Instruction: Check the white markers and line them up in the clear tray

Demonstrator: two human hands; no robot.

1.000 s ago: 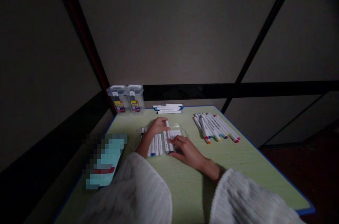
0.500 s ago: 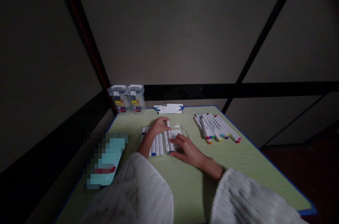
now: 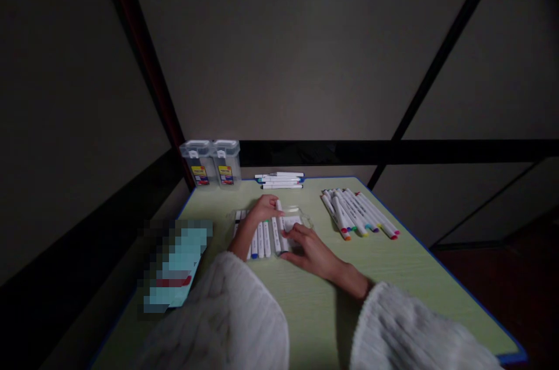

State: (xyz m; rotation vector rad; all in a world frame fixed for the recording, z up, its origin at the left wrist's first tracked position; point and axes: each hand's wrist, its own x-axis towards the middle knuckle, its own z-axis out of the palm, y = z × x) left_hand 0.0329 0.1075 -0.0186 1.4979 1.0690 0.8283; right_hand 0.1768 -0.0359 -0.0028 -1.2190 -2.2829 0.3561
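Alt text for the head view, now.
Left hand and right hand hold a white marker at a clear case partly filled with markers on a green table. A loose marker pile lies to the right; behind are a marker stack and two clear lidded boxes.

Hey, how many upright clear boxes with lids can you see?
2. The left box stands by the far left corner of the table; the right box stands close beside it. I see no others.

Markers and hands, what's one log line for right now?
left hand: at marker, far end | right hand: at marker, near end | case: more markers inside | loose pile: right of case
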